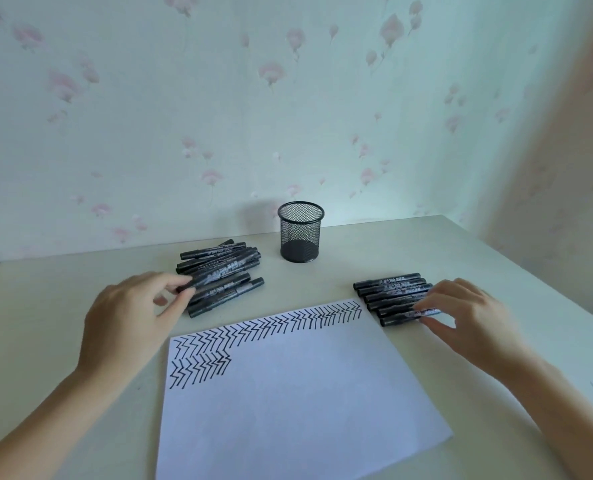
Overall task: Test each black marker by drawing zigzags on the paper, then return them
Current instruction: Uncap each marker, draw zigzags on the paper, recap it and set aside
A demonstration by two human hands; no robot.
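A white sheet of paper (288, 393) lies in front of me, with black zigzags along its top edge and at its upper left. A heap of black markers (222, 268) sits left of the paper's far edge. My left hand (132, 317) pinches one marker of that heap (215, 277) between thumb and fingertips. To the right, several black markers lie in a neat row (392, 292). My right hand (468, 320) rests its fingertips on the nearest marker of the row (400, 317); whether it grips the marker I cannot tell.
A black mesh pen cup (300, 232) stands empty at the back of the pale table (45, 306), near the flowered wall. The table's right edge runs diagonally past my right hand.
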